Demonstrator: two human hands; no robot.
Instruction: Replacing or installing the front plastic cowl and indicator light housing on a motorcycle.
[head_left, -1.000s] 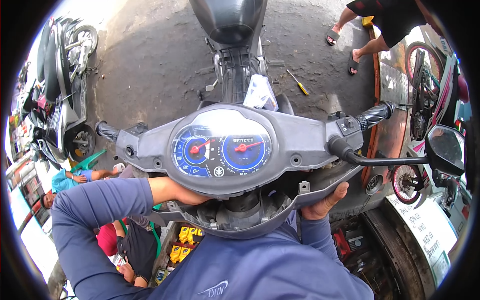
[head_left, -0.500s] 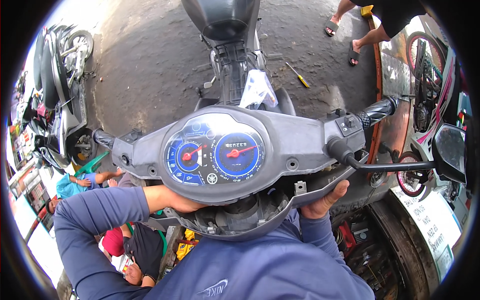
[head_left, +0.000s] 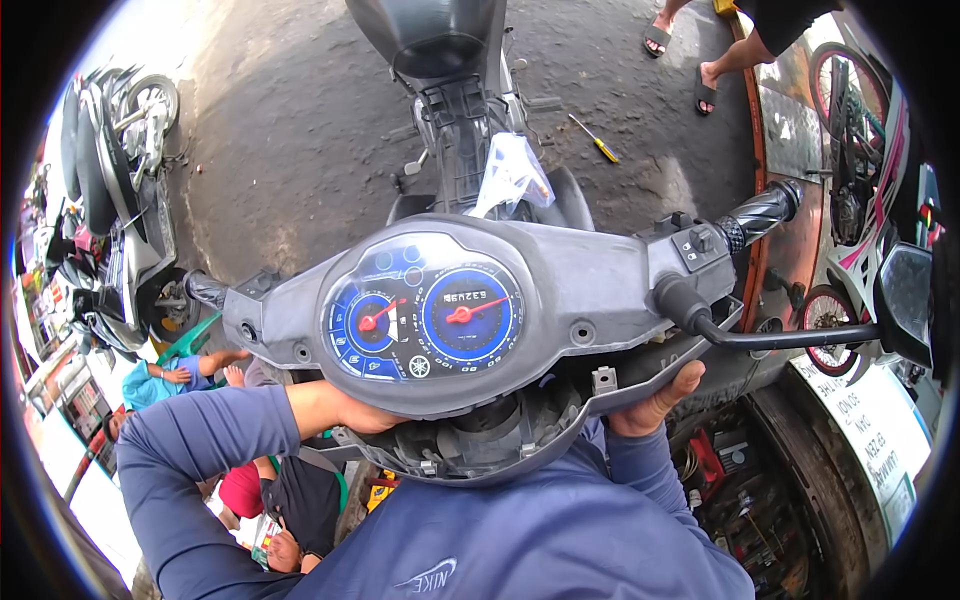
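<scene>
A grey scooter handlebar housing (head_left: 595,280) with a blue-dialled instrument cluster (head_left: 425,320) spans the middle, with a black mirror stalk on its right. Below it, a separated lower grey cover (head_left: 520,455) curves toward my body, exposing dark fittings inside. My left hand (head_left: 355,405) reaches beneath the cluster's left underside, its fingers hidden behind the housing. My right hand (head_left: 650,405) grips the right end of the lower cover, thumb showing at the edge. A crumpled clear plastic bag (head_left: 510,175) lies behind the cluster, in front of the black seat (head_left: 430,40).
A yellow-handled screwdriver (head_left: 600,145) lies on dark ground. Parked scooters (head_left: 120,200) stand left, bicycles (head_left: 840,120) right beside a white sign (head_left: 870,440). A person's sandalled feet (head_left: 705,90) show upper right. Other people (head_left: 275,500) sit at lower left. A cluttered tool bin (head_left: 760,500) is lower right.
The view has shifted slightly, with the cluster and cover appearing a little lower and further left. Both my hands keep their places on the housing and cover.
</scene>
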